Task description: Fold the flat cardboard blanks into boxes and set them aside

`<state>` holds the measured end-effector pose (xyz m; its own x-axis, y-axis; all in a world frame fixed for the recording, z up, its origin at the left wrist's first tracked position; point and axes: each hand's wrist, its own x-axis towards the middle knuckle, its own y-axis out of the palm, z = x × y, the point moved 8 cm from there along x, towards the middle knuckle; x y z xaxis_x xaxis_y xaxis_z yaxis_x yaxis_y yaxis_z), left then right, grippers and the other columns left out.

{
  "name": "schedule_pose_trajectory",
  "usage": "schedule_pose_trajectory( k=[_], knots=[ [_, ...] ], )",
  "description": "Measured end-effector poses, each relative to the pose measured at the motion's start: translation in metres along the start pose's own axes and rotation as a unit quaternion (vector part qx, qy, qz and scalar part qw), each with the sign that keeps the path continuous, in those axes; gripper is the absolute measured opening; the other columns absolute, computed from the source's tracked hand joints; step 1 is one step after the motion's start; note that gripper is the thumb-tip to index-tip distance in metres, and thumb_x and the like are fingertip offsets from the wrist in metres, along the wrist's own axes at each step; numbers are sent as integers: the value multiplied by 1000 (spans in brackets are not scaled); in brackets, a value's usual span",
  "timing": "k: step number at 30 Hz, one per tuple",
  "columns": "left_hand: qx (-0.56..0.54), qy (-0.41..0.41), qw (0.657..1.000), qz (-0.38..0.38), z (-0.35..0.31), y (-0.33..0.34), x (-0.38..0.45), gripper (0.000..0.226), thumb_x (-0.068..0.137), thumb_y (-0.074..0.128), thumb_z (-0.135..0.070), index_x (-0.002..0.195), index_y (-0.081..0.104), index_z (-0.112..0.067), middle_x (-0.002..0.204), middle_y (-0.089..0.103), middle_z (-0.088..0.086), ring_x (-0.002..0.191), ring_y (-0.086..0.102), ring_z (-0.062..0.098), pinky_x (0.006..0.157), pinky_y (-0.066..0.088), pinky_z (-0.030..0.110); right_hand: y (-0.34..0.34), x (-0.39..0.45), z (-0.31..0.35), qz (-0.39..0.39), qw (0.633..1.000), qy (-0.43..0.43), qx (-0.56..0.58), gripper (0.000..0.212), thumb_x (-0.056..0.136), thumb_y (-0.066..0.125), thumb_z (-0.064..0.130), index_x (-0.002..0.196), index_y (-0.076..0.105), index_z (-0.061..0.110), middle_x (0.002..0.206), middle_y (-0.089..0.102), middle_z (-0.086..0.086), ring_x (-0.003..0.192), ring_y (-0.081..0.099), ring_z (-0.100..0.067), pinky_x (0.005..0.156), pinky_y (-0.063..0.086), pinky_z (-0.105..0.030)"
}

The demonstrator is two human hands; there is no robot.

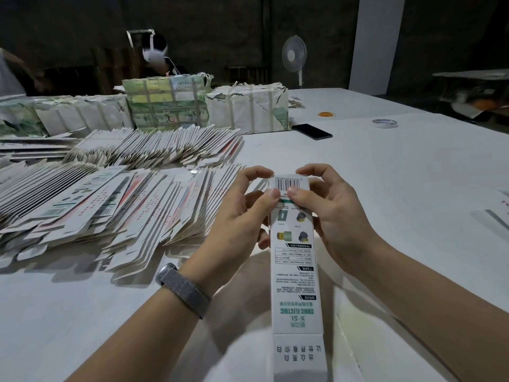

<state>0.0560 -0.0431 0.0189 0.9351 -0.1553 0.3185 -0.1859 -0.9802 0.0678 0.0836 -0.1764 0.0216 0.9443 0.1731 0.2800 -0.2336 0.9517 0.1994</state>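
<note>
Head view: two bare hands hold one long, narrow white box (294, 260) upright-tilted above the near edge of a white table (385, 166). Left hand (242, 213) and right hand (327, 213) each pinch the box's far end, thumbs pressing beside its barcode. Fanned rows of flat blanks (115, 199) lie along the table's left side. Strapped bundles (165, 103) sit toward the far left corner, with a phone (312, 131) just beside them.

A white counter (385, 166) carries fanned flat blanks (115, 199), strapped bundles (248, 108), a black phone (312, 131), and what looks like a tape roll (384, 123).
</note>
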Motion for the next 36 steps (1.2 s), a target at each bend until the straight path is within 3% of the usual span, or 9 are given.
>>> schedule_pose_trajectory(
  k=[3,7,12,15,20,26,30,33,36],
  knots=[
    [-3,-3,1000,-2,-2,1,-1,21,96,55,-28,116,50,-27,92,70,14,77,60,32,53,40,33,-2,2,1,-2,1000,-3,9,20,89,68,2,102,61,16,91,68,-7,71,73,-23,59,59,-32],
    [-13,-10,1000,-8,-1,0,-1,25,93,60,-34,117,51,-30,100,69,26,85,60,38,74,41,55,-5,2,1,-1,1000,-5,-1,19,88,70,4,99,62,17,87,72,-2,73,74,-24,56,58,-31],
    [-12,-16,1000,-11,5,-1,0,29,93,56,-33,121,57,-30,98,69,18,84,61,35,77,41,58,-7,3,0,-3,1000,-5,-17,17,84,74,7,92,64,18,89,71,-6,73,73,-28,68,56,-47],
    [-7,-14,1000,-9,5,1,0,26,96,58,-33,121,57,-27,97,68,16,83,60,35,72,43,54,-8,4,1,-4,1000,-6,-18,17,83,75,7,91,65,19,91,72,-7,73,72,-28,70,56,-48],
    [-7,-10,1000,-21,1,-2,1,27,94,55,-29,120,53,-22,84,67,8,68,59,20,49,41,27,-1,1,-2,5,1000,-9,-7,18,89,71,10,101,66,22,104,71,-14,78,73,-28,66,61,-39],
    [2,-14,1000,-13,1,0,1,21,100,52,-24,121,54,-23,86,70,9,76,60,28,57,41,35,-5,2,4,-6,999,-31,-39,15,89,72,9,96,67,21,91,71,-2,76,74,-24,61,61,-34],
    [-2,-7,999,-32,2,-3,2,18,103,51,-18,121,53,-20,78,65,5,63,57,18,47,38,27,0,0,-2,1,998,-21,-51,20,92,70,17,109,68,28,101,72,-1,76,75,-26,62,61,-35],
    [-2,10,998,-55,1,-9,3,26,93,61,-29,116,54,-21,79,62,6,57,56,13,43,38,22,1,-1,-1,-9,985,-45,-166,34,92,70,30,125,65,35,119,63,3,89,72,-17,72,62,-35],
    [9,25,996,-82,-1,-18,4,34,87,71,-40,115,55,-27,84,64,8,58,58,14,42,41,22,7,-5,3,5,955,-84,-285,61,80,73,51,136,54,39,122,50,24,102,58,5,80,53,-14]
  ],
)
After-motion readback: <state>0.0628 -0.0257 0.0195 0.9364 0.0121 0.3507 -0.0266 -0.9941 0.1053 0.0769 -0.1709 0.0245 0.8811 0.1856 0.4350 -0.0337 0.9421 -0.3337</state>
